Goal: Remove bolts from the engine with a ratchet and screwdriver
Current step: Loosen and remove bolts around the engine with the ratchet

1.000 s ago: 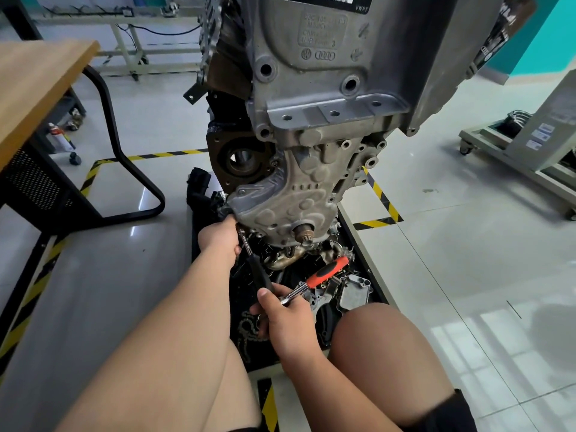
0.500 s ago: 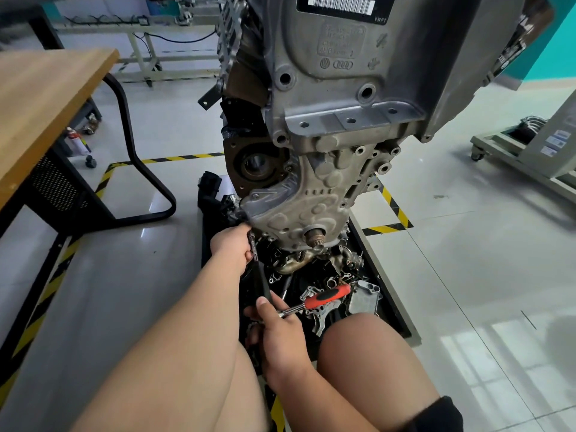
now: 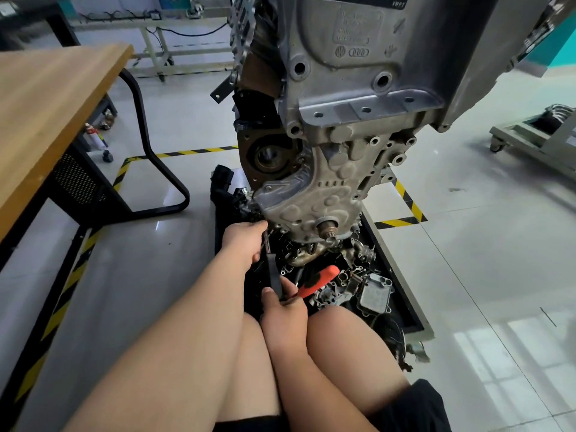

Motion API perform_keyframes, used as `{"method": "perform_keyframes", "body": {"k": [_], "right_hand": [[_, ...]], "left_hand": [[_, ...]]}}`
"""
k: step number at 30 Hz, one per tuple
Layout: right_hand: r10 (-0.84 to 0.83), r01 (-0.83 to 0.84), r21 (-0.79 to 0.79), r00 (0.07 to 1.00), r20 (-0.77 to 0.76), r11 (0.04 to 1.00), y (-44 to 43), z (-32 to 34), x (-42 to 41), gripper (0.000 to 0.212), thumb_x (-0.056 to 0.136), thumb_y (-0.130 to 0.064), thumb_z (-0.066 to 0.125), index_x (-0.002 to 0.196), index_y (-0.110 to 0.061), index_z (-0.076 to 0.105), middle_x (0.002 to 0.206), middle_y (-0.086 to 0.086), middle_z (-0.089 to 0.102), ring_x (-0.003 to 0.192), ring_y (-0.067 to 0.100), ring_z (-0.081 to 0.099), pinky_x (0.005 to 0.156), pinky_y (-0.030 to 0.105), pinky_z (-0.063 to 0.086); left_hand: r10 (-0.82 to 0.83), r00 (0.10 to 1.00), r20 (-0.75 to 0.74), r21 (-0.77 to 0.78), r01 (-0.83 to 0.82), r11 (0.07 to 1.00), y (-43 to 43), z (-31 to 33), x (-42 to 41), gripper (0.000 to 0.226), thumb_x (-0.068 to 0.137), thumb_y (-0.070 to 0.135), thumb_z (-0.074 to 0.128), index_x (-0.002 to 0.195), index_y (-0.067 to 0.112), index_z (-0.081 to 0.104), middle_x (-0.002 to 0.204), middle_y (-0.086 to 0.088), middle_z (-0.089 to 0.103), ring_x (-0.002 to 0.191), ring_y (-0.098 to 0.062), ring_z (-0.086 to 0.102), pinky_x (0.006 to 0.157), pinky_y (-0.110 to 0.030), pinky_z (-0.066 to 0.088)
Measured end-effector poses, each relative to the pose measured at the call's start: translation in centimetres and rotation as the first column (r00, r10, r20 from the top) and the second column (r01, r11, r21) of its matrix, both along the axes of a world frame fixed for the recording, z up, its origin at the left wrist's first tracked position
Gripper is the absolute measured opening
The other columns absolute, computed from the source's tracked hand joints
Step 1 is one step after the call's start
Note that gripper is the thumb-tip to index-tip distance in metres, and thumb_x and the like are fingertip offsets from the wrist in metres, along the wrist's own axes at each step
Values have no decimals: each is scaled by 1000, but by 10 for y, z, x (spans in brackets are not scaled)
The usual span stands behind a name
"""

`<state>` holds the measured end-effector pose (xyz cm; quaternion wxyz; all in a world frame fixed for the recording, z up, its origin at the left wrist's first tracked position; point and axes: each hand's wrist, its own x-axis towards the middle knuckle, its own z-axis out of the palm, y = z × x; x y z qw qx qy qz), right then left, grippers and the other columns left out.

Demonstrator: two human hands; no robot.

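A grey aluminium engine [image 3: 358, 88] hangs upright over a black tray [image 3: 392, 260]. My left hand [image 3: 244, 241] is at the lower left edge of the engine's front cover [image 3: 299, 207], its fingers curled round the metal shaft of a black-handled driver [image 3: 272, 272]. My right hand [image 3: 285, 307] grips the end of a ratchet with an orange and black handle [image 3: 318, 280], which points up and to the right, and also touches the driver's handle. The bolt under the driver's tip is hidden by my left hand.
Loose engine parts, among them a grey oil cooler [image 3: 375, 293], fill the tray under the engine. A wooden desk [image 3: 46, 98] on a black frame stands at the left. Yellow and black tape [image 3: 411, 210] marks the floor. A wheeled stand [image 3: 536, 138] is at the right.
The camera has moved closer and lower. The ratchet handle has swung down and nearer to my right knee; my left hand stays at the cover's lower left edge.
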<state>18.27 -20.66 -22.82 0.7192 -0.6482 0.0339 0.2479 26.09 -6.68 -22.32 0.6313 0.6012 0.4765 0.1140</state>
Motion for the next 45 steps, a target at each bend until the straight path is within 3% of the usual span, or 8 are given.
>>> {"method": "perform_keyframes", "body": {"k": [14, 22, 26, 31, 35, 37, 40, 45], "right_hand": [[174, 224, 467, 725, -666, 856, -17, 12, 13, 49, 99, -55, 36, 85, -13, 59, 49, -4, 39, 31, 8, 24, 37, 17, 27], [179, -31, 326, 881, -437, 945, -32, 14, 10, 39, 99, -43, 47, 75, -15, 59, 55, -1, 45, 39, 10, 29, 43, 22, 30], [185, -187, -51, 982, -37, 981, -40, 14, 8, 17, 96, -32, 53, 96, -16, 54, 68, -3, 55, 49, 13, 48, 50, 25, 38], [436, -183, -572, 832, 343, 799, -41, 8, 9, 36, 99, -35, 45, 131, -28, 32, 103, -11, 58, 101, 22, 63, 70, 29, 38], [269, -152, -347, 909, 319, 926, -34, 5, 14, 28, 100, -26, 46, 126, -19, 36, 89, -17, 51, 84, 9, 60, 71, 25, 38], [138, -138, -63, 990, -5, 988, -33, 9, 15, 16, 102, -25, 44, 112, -12, 45, 73, -9, 53, 55, 6, 50, 56, 26, 38], [229, 33, 443, 820, -525, 896, -38, 18, 16, 50, 102, -39, 35, 81, -1, 60, 53, -2, 42, 35, 11, 38, 41, 23, 31], [403, 191, 660, 659, -635, 727, -38, 18, 11, 66, 99, -49, 34, 73, 5, 62, 48, -2, 38, 29, 9, 30, 34, 20, 32]], "left_hand": [[-500, 848, -176, -87, 493, 866, -37, 16, -63, 33, 95, 43, 56, 84, 13, 53, 43, 7, 34, 34, -8, 29, 36, -16, 21], [-310, 944, -111, 168, 326, 931, -48, 3, -58, 36, 86, 41, 63, 63, 15, 54, 35, 5, 38, 29, -15, 33, 37, -19, 25], [-278, 952, -129, 249, 302, 920, -50, 0, -58, 40, 82, 41, 66, 56, 16, 49, 36, 7, 38, 35, -15, 37, 42, -22, 29], [-341, 934, -111, 141, 354, 924, -42, -3, -61, 37, 87, 40, 66, 66, 13, 53, 38, 5, 37, 35, -15, 34, 39, -20, 24], [-345, 935, -84, -29, 344, 939, -48, 2, -58, 41, 93, 42, 60, 65, 15, 48, 44, 4, 36, 36, -12, 32, 38, -19, 23], [-334, 939, -86, -66, 329, 942, -54, 5, -56, 42, 94, 44, 56, 66, 14, 47, 42, 4, 36, 35, -12, 32, 38, -17, 22], [-375, 924, -69, -122, 365, 923, -58, 9, -56, 40, 96, 46, 54, 73, 13, 49, 39, 5, 35, 33, -10, 31, 35, -15, 21], [-420, 899, -121, -88, 412, 907, -53, 10, -59, 40, 94, 47, 56, 77, 11, 51, 40, 5, 33, 33, -10, 29, 35, -15, 21]]}}
